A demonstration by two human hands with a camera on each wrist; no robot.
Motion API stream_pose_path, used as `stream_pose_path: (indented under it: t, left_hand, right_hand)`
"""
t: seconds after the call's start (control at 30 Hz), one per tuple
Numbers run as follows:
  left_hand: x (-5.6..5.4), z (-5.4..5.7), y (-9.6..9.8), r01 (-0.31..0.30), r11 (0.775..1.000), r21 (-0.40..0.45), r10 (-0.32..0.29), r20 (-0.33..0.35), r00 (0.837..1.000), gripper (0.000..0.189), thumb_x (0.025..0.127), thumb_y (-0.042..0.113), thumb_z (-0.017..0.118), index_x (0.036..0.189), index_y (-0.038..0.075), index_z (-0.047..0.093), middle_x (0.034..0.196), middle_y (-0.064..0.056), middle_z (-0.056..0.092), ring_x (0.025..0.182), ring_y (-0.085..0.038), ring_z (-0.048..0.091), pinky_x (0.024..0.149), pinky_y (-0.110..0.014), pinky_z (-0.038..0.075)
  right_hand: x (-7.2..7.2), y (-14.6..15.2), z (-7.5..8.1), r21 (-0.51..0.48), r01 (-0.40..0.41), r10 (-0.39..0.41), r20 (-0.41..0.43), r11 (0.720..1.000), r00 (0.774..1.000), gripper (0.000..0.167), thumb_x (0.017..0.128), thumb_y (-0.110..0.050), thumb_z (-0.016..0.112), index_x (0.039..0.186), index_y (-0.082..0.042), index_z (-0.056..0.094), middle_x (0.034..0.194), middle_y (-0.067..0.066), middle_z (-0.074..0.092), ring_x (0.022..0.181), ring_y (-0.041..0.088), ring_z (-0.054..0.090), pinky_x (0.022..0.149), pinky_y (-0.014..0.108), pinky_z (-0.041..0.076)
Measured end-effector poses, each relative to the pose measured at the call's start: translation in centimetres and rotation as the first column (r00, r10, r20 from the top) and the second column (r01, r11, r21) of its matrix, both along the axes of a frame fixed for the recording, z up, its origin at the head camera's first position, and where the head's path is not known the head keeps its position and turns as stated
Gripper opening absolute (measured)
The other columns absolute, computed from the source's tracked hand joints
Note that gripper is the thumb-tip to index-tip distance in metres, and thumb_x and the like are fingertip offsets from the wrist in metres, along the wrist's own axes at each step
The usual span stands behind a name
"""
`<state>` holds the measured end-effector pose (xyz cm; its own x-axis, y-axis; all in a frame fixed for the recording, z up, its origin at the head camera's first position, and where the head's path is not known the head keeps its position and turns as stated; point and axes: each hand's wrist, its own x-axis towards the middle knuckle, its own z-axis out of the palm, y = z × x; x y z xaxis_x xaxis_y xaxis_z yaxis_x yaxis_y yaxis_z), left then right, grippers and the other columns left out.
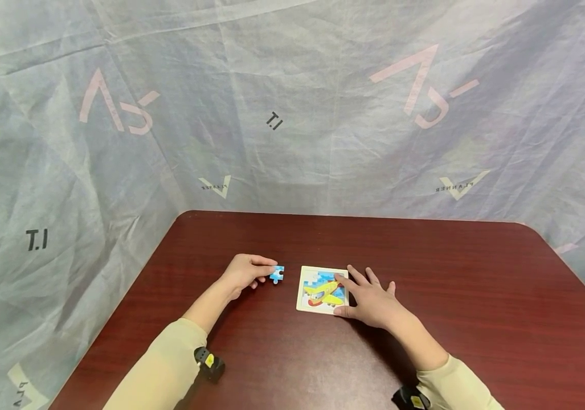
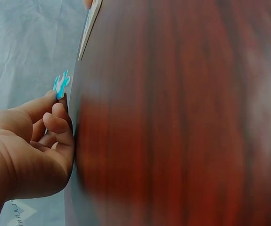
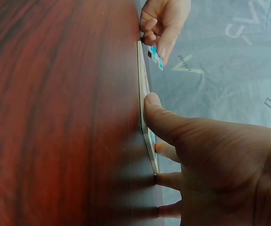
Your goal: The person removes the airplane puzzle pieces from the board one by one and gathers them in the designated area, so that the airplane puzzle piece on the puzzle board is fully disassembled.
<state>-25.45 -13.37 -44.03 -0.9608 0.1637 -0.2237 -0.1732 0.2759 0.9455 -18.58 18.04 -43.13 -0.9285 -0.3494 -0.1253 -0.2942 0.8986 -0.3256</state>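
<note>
Table [image 1: 282,353] in dark red, grey printed cloth [image 1: 302,154] behind, our left hand [image 1: 243,272] pinches puzzle piece [image 1: 275,275], our spread right hand [image 1: 371,299] partly covers puzzle board [image 1: 300,290]

Right hand [image 3: 210,150]: fingers spread, thumb touching edge of thin board [image 3: 142,84] | left hand [image 3: 169,21]: blue-white puzzle piece [image 3: 155,57] pinched in grip | tabletop [image 3: 55,117]: reddish-brown | cloth [image 3: 239,84]: gray, printed

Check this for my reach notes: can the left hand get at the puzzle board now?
Probably yes: between the left hand and the puzzle board show only its pinched blue piece and tabletop; the right hand is at the opposite edge.
</note>
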Motion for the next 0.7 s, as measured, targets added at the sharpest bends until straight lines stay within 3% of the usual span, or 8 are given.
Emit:
stream_pose_path:
  t: [0.7]
  left_hand:
    - [-0.1,0.2,-3.5,-0.014,0.997,-0.07,0.013,-0.011,1.0,0.023,0.093,0.01,0.074,0.114,0.002,0.076,0.089,-0.006,0.068,0.068,-0.015,0.057,0.052,-0.023,0.043]
  right_hand:
    - [0.0,0.0,0.1,0.005,0.006,-0.006,0.005,1.0,1.0,0.08,0.091,-0.055,0.069,0.157,-0.022,0.04,0.164,0.015,0.025,0.147,0.05,0.02,0.096,0.086,0.016]
